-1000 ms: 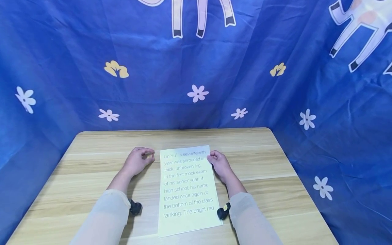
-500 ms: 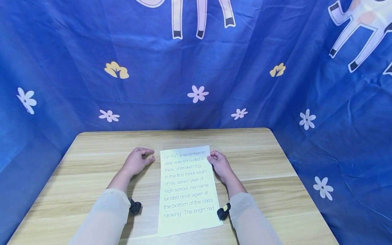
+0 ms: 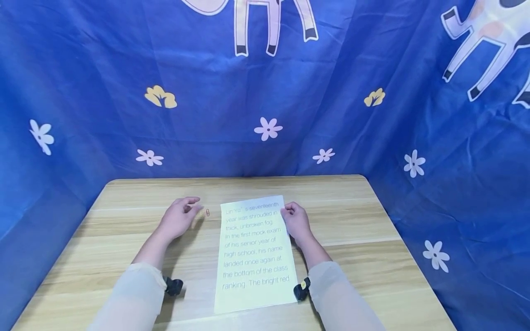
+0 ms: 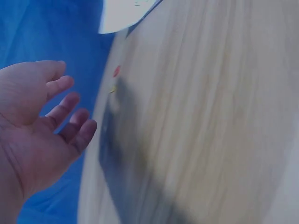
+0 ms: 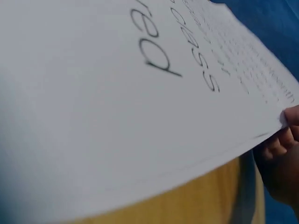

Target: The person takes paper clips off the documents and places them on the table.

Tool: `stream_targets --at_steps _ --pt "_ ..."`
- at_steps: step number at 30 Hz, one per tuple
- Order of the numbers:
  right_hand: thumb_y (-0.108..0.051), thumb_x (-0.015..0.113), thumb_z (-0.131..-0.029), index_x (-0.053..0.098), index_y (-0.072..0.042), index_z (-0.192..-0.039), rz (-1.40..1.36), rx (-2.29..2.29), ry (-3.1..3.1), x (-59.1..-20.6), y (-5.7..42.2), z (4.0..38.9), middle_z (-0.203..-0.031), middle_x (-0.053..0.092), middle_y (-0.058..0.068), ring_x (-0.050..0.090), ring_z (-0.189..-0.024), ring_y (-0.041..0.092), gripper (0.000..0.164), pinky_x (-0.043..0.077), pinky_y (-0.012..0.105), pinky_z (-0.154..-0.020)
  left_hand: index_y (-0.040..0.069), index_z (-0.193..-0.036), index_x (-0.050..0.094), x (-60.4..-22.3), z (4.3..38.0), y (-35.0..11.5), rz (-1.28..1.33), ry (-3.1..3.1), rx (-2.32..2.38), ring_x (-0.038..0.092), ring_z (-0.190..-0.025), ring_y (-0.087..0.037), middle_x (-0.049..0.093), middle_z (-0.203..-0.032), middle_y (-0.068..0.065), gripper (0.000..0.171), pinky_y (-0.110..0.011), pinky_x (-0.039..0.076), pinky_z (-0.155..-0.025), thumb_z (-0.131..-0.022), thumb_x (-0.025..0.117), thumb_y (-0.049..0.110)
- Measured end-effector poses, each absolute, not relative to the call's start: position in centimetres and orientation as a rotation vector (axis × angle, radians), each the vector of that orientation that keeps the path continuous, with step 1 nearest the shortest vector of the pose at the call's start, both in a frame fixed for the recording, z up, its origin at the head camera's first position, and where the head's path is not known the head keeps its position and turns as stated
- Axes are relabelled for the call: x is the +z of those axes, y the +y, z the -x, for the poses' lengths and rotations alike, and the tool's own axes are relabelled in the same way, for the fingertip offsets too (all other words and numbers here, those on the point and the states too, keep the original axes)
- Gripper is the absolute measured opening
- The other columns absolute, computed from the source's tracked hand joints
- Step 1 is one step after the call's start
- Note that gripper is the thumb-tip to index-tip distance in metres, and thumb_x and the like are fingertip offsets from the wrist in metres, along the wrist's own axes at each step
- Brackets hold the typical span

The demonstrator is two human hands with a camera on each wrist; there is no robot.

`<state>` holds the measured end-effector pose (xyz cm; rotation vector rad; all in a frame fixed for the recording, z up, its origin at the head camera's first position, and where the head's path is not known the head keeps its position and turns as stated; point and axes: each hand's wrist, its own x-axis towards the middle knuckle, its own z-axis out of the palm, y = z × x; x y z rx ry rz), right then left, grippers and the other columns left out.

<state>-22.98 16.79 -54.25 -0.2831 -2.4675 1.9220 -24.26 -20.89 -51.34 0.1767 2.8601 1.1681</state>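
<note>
My right hand [image 3: 298, 220] pinches the upper right edge of a printed paper [image 3: 252, 294] between thumb and fingers. In the right wrist view the paper [image 5: 93, 130] fills most of the picture, and its lower edge shows a doubled line. My left hand [image 3: 175, 219] is raised over the table with fingers relaxed and nothing in them. Just right of its fingertips lies a red paper clip [image 3: 208, 212]. Beside that is a small yellow thing [image 4: 112, 89], too small to tell its kind. The left wrist view shows the left palm [image 4: 37, 144] and spread fingers.
The wooden table [image 3: 352, 257] has rounded far corners. A blue printed curtain [image 3: 215, 115] hangs behind it and along both sides. A black wrist camera [image 3: 174, 287] sits on the left wrist, another black wrist camera [image 3: 301, 290] on the right.
My left hand has drawn back to the left, uncovering the red paper clip. The paper's left edge and bottom have shifted slightly right and up, with my right hand still gripping it.
</note>
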Motion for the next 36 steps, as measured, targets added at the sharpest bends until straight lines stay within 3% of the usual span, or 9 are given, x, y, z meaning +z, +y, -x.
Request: stream_targets --at_steps 10,17,24,32,36 --pt "-0.015 0.070 -0.101 0.078 -0.006 -0.105 0.321 1.472 -2.668 -53.7 16.5 23.8 -0.095 0.073 0.008 0.067 -0.088 0.022 0.012 0.057 0.035 -0.081 0.004 -0.156 0.054 -49.7 22.1 -21.5 -0.173 2.880 1.157 0.056 -0.139 -0.060 0.037 -0.164 -0.037 0.050 -0.071 0.048 -0.116 -0.114 0.053 0.032" --pt "-0.016 0.070 -0.103 0.078 -0.009 -0.108 0.295 1.276 -2.809 -54.1 16.6 24.2 -0.103 0.078 0.009 0.070 -0.092 0.024 0.012 0.061 0.042 -0.088 0.005 -0.155 0.055 -49.5 21.2 -20.8 -0.196 2.887 1.144 0.056 -0.138 -0.061 0.039 -0.161 -0.037 0.049 -0.073 0.049 -0.114 -0.114 0.054 0.032" --pt "-0.016 0.070 -0.103 0.078 -0.012 -0.106 0.316 1.168 -2.866 -54.4 16.4 24.3 -0.103 0.079 0.007 0.070 -0.093 0.025 0.009 0.059 0.042 -0.087 0.006 -0.154 0.056 -49.8 20.7 -20.7 -0.199 2.893 1.132 0.054 -0.142 -0.060 0.041 -0.162 -0.033 0.048 -0.073 0.046 -0.117 -0.114 0.054 0.032" --pt "-0.019 0.076 -0.098 0.072 -0.010 -0.126 0.359 1.158 -2.842 -54.4 16.3 24.3 -0.126 0.079 0.014 0.075 -0.114 0.036 0.029 0.061 0.050 -0.103 0.004 -0.152 0.057 -49.9 20.5 -20.3 -0.205 2.922 1.108 0.058 -0.138 -0.059 0.043 -0.159 -0.034 0.046 -0.073 0.046 -0.116 -0.113 0.057 0.027" --pt "-0.027 0.073 -0.102 0.067 -0.011 -0.134 0.342 1.111 -2.878 -54.0 16.6 24.3 -0.128 0.079 0.015 0.076 -0.104 0.033 0.036 0.062 0.049 -0.097 0.003 -0.150 0.060 -49.4 20.2 -19.5 -0.226 2.966 1.083 0.052 -0.140 -0.058 0.045 -0.157 -0.034 0.044 -0.075 0.041 -0.118 -0.111 0.059 0.025"
